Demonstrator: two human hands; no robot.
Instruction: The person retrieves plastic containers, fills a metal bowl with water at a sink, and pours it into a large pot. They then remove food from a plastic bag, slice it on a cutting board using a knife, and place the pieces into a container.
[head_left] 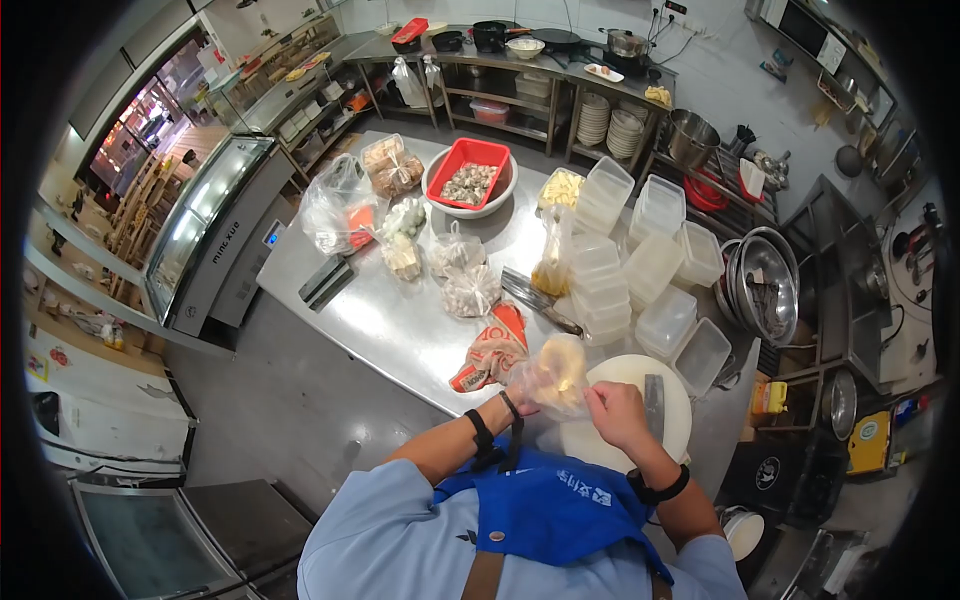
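Both hands hold a clear plastic bag with pale yellow pieces in it, in front of my blue apron. My left hand is closed around the bag's left side, its fingers partly hidden behind the plastic. On the right, my right hand pinches the bag's edge. Below the bag lies a round white cutting board with a cleaver on it. Beside my left hand is a crumpled red and tan cloth or bag. A long dark knife lies just beyond.
Stacked clear plastic containers fill the table's right side. A red basket of greyish pieces sits in a bowl at the back. Several tied bags lie mid-table. Metal bowls stand at the right, a display fridge at the left.
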